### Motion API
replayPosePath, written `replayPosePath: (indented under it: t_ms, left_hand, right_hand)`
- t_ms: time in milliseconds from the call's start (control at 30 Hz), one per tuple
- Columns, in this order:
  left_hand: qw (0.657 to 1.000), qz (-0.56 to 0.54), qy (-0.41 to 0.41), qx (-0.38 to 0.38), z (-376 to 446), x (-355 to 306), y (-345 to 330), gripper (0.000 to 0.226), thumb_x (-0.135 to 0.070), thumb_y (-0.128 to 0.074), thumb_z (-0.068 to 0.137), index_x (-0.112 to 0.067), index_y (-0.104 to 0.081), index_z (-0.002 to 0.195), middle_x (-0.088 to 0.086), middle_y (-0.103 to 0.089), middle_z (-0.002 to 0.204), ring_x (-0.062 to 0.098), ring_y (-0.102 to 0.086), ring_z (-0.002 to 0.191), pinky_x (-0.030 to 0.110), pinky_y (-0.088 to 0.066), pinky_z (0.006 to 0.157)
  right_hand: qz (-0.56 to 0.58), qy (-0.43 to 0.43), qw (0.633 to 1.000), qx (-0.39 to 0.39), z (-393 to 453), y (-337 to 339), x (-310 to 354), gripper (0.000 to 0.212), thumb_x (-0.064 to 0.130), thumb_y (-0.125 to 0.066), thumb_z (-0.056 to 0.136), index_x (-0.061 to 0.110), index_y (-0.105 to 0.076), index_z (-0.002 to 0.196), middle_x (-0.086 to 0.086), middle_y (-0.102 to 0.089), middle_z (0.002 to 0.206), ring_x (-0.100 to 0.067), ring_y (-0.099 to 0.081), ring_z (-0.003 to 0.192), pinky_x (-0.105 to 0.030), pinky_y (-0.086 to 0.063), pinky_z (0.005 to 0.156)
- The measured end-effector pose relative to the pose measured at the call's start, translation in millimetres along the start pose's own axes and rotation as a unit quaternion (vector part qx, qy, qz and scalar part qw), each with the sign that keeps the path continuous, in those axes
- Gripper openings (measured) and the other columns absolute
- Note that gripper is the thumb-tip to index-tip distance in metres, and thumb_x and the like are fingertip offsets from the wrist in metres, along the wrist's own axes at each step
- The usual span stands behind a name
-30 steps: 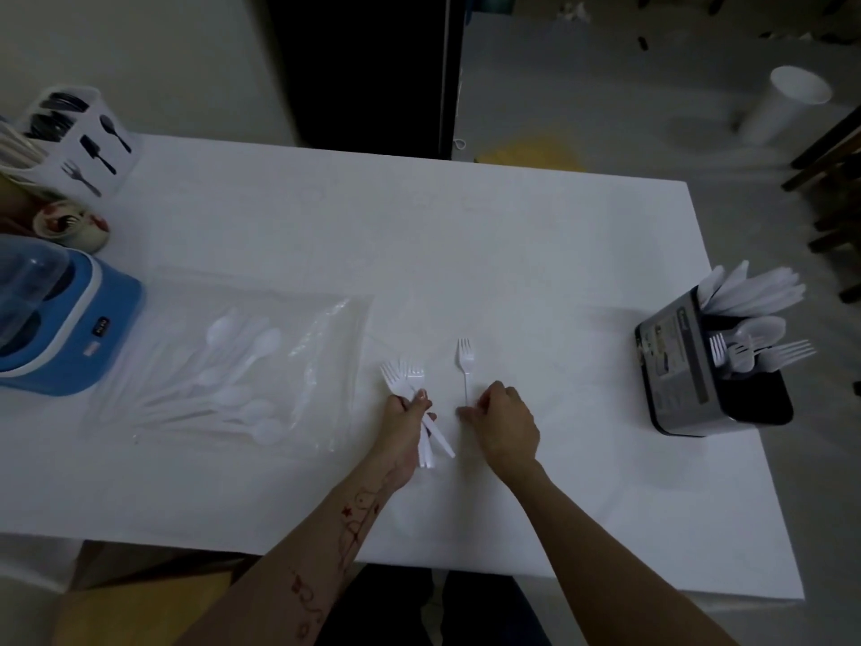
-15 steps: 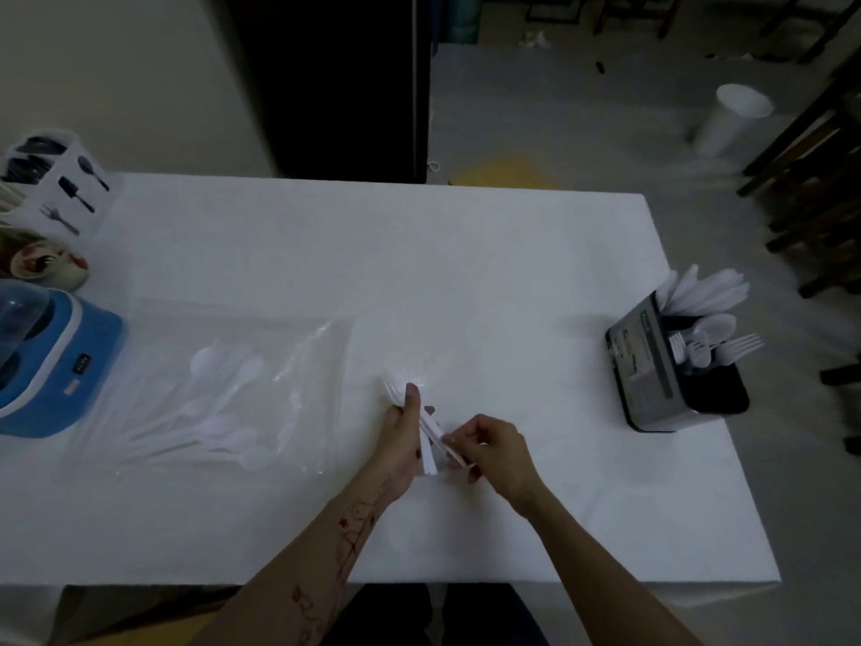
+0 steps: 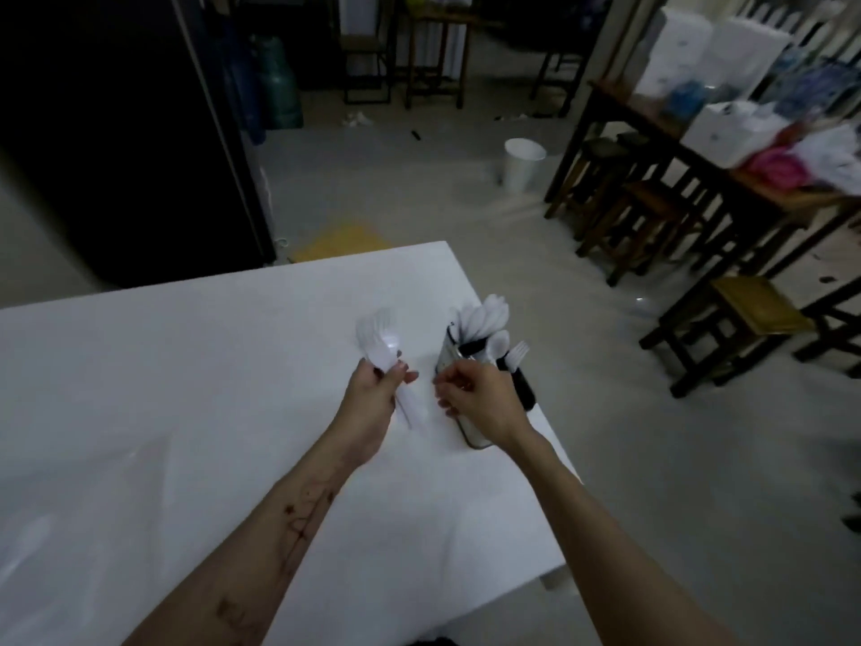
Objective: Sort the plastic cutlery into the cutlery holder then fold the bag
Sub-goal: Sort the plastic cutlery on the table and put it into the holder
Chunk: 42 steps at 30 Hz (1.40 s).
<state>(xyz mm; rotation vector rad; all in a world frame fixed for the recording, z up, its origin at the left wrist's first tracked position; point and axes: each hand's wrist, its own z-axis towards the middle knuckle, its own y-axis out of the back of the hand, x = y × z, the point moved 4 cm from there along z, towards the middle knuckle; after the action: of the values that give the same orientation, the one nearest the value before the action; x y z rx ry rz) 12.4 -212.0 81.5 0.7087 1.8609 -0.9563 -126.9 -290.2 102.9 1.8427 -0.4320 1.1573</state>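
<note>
Head view: white table [image 3: 186, 389] w/ cutlery holder [image 3: 449, 361], grey floor [image 3: 419, 207] behind.

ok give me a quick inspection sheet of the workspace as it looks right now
surface: white rectangular table, bare where visible
job's things: bunch of white plastic forks in the left hand; black and grey cutlery holder near the table's right edge, with white plastic cutlery standing in it; bag not in view
clutter: nothing seen on the table
hands: left hand grips the forks; right hand loosely curled in front of the holder, seemingly empty
cables: nothing seen
surroundings: white bin on the floor, dark wooden stools, yellow mat
</note>
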Motion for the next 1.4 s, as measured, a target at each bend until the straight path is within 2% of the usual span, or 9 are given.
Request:
replayPosePath:
  t_ms: [100, 200, 333, 533, 733, 967, 1100, 1233, 1400]
  left_hand:
    - [0.989, -0.145, -0.004, -0.030, 28.2, -14.8, -41.4, 0.026, -0.001, -0.044, 0.098, -0.008, -0.046, 0.123, -0.001, -0.056, 0.102, 0.019, -0.060, 0.098, 0.034, -0.046, 0.091]
    - [0.972, -0.226, 0.000, -0.067, 45.5, -12.5, -64.0, 0.026, -0.004, -0.044, 0.098, -0.008, -0.048, 0.124, 0.002, -0.054, 0.101, 0.018, -0.061, 0.097, 0.038, -0.042, 0.101]
    - [0.963, -0.258, -0.009, -0.080, 47.8, -0.5, -92.1, 0.023, -0.007, -0.044, 0.100, -0.007, -0.047, 0.122, 0.001, -0.057, 0.091, 0.011, -0.065, 0.086, 0.027, -0.053, 0.088]
    - [0.986, -0.108, -0.060, -0.115, 41.5, 30.2, -110.5, 0.013, -0.008, -0.048, 0.098, -0.009, -0.052, 0.111, 0.003, -0.064, 0.095, 0.013, -0.063, 0.089, 0.015, -0.053, 0.069]
    - [0.985, -0.005, -0.075, -0.154, 42.7, 50.6, -117.5, 0.029, -0.019, -0.058, 0.094, -0.009, -0.052, 0.120, 0.012, -0.067, 0.114, 0.024, -0.065, 0.106, 0.036, -0.053, 0.091]
    - [0.976, 0.136, -0.108, -0.129, 38.3, 60.5, -128.1, 0.038, -0.040, -0.056, 0.093, -0.029, -0.049, 0.129, -0.011, -0.066, 0.116, 0.005, -0.062, 0.108, 0.025, -0.050, 0.090]
    - [0.953, 0.255, -0.108, -0.125, 33.3, 79.8, -120.7, 0.027, -0.038, -0.053, 0.094, -0.022, -0.056, 0.116, 0.000, -0.061, 0.111, 0.015, -0.057, 0.106, 0.036, -0.052, 0.089]
    - [0.909, 0.375, -0.132, -0.125, 26.8, 81.4, -121.7, 0.025, -0.027, -0.053, 0.096, -0.014, -0.056, 0.116, -0.006, -0.042, 0.111, 0.014, -0.032, 0.107, 0.024, -0.037, 0.092]
    - [0.894, 0.417, -0.118, -0.116, 27.3, 80.3, -119.1, 0.021, -0.027, -0.054, 0.096, -0.017, -0.054, 0.114, -0.006, -0.040, 0.110, 0.014, -0.034, 0.106, 0.027, -0.045, 0.093]
  right_hand:
    - [-0.077, 0.011, 0.997, -0.002, 15.9, 31.1, -6.0, 0.019, 0.003, -0.055, 0.091, 0.011, -0.071, 0.098, 0.000, -0.068, 0.078, 0.005, -0.060, 0.051, -0.011, -0.048, 0.053]
    - [-0.135, 0.022, 0.989, -0.056, 26.9, 49.7, -17.2, 0.022, 0.007, -0.052, 0.089, 0.015, -0.072, 0.093, -0.004, -0.073, 0.080, -0.015, -0.067, 0.069, -0.025, -0.052, 0.066]
    - [-0.088, -0.010, 0.990, -0.105, 31.3, 73.9, -35.7, 0.031, 0.004, -0.048, 0.086, 0.016, -0.074, 0.100, -0.002, -0.074, 0.090, -0.019, -0.064, 0.084, -0.019, -0.043, 0.068]
    - [-0.078, -0.019, 0.994, -0.069, 40.8, 87.1, -61.1, 0.035, 0.003, -0.046, 0.088, 0.014, -0.074, 0.107, 0.000, -0.074, 0.106, -0.016, -0.065, 0.100, -0.020, -0.047, 0.087]
    - [-0.044, 0.001, 0.997, -0.058, 43.8, 91.8, -72.0, 0.032, 0.004, -0.049, 0.088, 0.015, -0.074, 0.104, 0.005, -0.075, 0.100, -0.008, -0.067, 0.094, -0.015, -0.049, 0.086]
    - [-0.033, 0.024, 0.997, -0.061, 47.2, 93.3, -78.4, 0.032, 0.003, -0.048, 0.087, 0.018, -0.073, 0.101, 0.011, -0.073, 0.095, -0.003, -0.066, 0.089, -0.016, -0.051, 0.083]
    - [-0.003, 0.038, 0.996, -0.082, 44.8, 92.9, -78.9, 0.026, 0.010, -0.051, 0.092, 0.020, -0.072, 0.103, 0.011, -0.073, 0.094, -0.003, -0.067, 0.087, -0.019, -0.053, 0.081]
    - [0.030, 0.075, 0.993, -0.091, 38.1, 88.9, -73.1, 0.024, 0.020, -0.047, 0.099, 0.022, -0.068, 0.110, 0.010, -0.072, 0.095, -0.005, -0.066, 0.089, -0.029, -0.054, 0.082]
    - [-0.013, 0.175, 0.976, -0.126, 27.1, 82.9, -66.5, 0.036, 0.031, -0.039, 0.103, 0.023, -0.058, 0.132, 0.018, -0.058, 0.127, 0.002, -0.050, 0.119, -0.016, -0.038, 0.101]
